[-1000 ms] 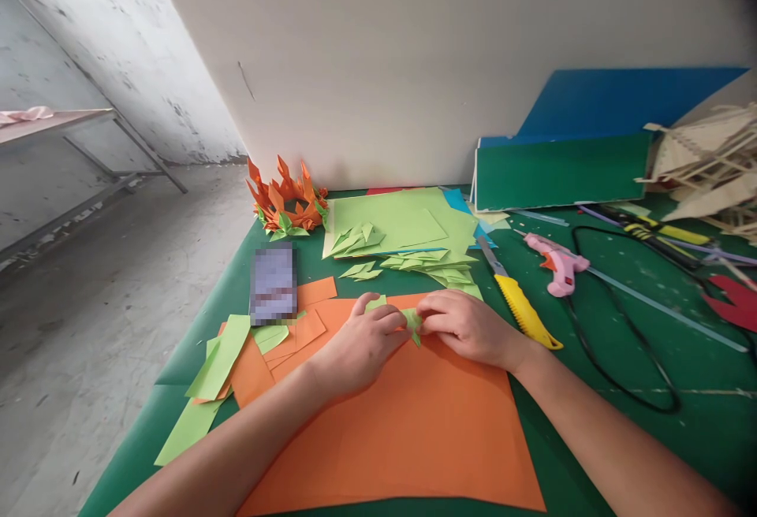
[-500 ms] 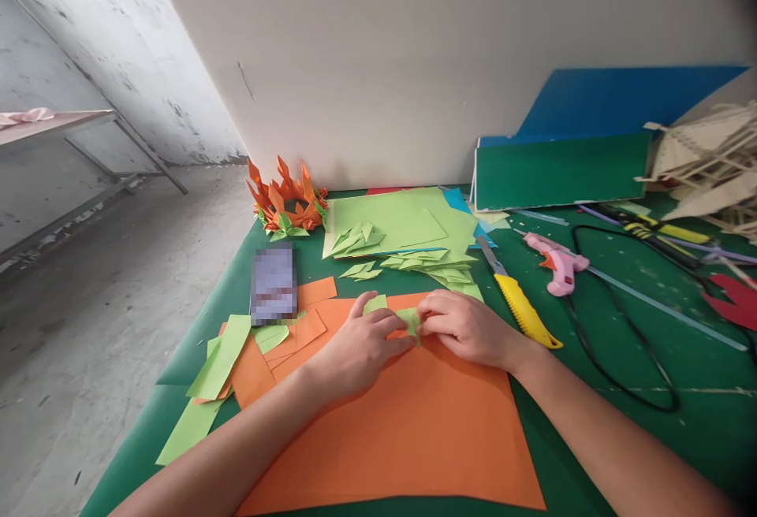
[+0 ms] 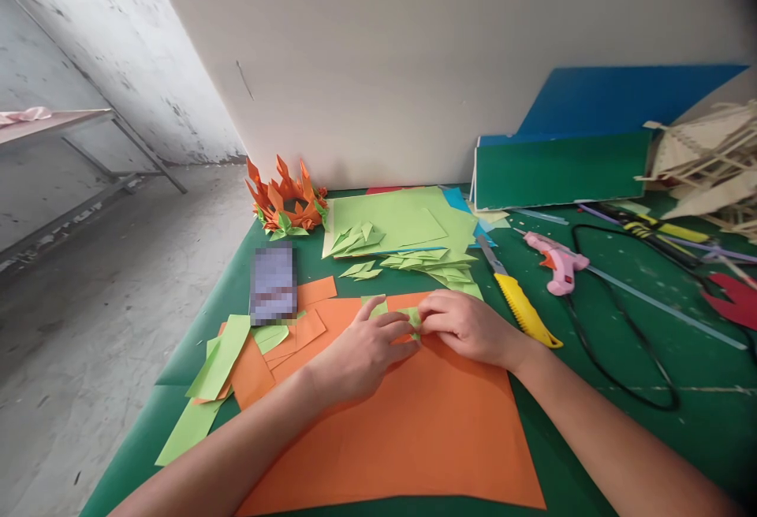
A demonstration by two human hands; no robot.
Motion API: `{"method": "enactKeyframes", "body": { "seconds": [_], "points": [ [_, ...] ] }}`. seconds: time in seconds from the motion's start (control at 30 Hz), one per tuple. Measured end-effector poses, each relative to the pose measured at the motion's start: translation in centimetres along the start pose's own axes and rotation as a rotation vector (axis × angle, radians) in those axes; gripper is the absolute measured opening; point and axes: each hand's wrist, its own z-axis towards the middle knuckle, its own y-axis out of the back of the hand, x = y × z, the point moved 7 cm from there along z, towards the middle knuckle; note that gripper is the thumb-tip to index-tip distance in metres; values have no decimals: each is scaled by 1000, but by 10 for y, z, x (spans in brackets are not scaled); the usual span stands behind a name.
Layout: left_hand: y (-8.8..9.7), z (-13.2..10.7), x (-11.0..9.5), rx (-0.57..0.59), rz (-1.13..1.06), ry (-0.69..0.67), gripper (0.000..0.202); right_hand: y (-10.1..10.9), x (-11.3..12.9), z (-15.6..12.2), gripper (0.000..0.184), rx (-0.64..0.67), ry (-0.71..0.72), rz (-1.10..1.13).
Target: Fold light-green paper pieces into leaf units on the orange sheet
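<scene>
A small piece of light green paper lies over a large orange sheet, between my hands. My right hand has its fingers curled and pinched on the right edge of this piece. My left hand reaches over from the left, its fingers stretched out against the piece and its thumb raised apart. Part of the green piece is hidden under the fingers. Another green paper square lies just beyond my left hand. Beneath both hands spreads the orange sheet.
Folded green leaves and green sheets lie behind. An orange paper crown stands at back left, above a blurred phone-like object. Rightward are a yellow utility knife and a pink glue gun with its black cord.
My left hand's fingers have shifted and straightened slightly, uncovering more of the green square behind them. The right hand keeps its pinch almost in place.
</scene>
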Motion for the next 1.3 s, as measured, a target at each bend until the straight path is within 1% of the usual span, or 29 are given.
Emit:
{"method": "enactKeyframes", "body": {
  "seconds": [0.07,0.2,0.33,0.4,0.5,0.73,0.9,1.0,1.3],
  "points": [
    [-2,1,0,11,-12,-14,32,3,-3,0,31,-28,-23,-49],
    [-3,1,0,8,-6,-7,31,9,-12,-1,31,-110,-118,-152],
    [-3,0,2,-15,-22,34,36,8,-15,-2,30,-173,-157,-139],
    [-2,0,1,-28,-41,24,37,6,-17,-2,30,-203,-213,-143],
    [-2,1,0,-30,-68,0,39,3,-20,-2,29,-193,-268,-126],
    [-3,0,-1,-21,-56,33,44,4,-21,-2,22,-187,-302,-14],
    [-3,1,-4,4,-40,55,42,3,-15,0,19,-162,-263,-49],
    [-4,1,-3,-1,-48,84,45,3,-12,1,18,-164,-247,-46],
    [-5,-1,-2,9,-75,125,52,-7,-19,1,9,-197,-322,157]
  ]
}}
